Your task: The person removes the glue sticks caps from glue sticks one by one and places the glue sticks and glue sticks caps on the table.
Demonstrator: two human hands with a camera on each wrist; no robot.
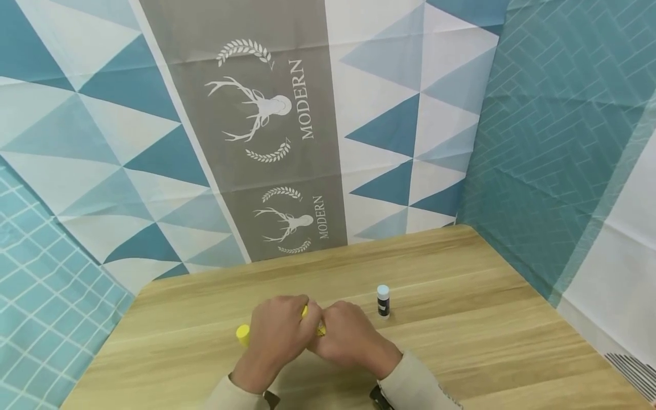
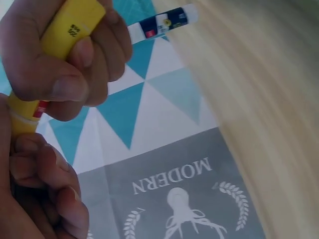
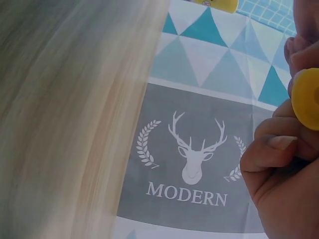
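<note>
Both hands grip one yellow glue stick (image 2: 70, 30) between them, knuckles close together over the table. My left hand (image 1: 279, 330) curls round one end, and my right hand (image 1: 351, 333) has its fingers and thumb wrapped round the other. In the left wrist view, the right thumb lies along the tube. A round yellow end of the glue stick (image 3: 305, 99) shows in the right wrist view. Just left of the left hand is a second yellow glue stick (image 1: 243, 335), partly hidden behind that hand.
A glue stick with a white cap and dark label (image 1: 383, 302) stands upright to the right of the hands. The wood-grain table (image 1: 461, 296) meets a patterned sheet wall (image 1: 379, 114) at the back, with tile-patterned sheets on both sides.
</note>
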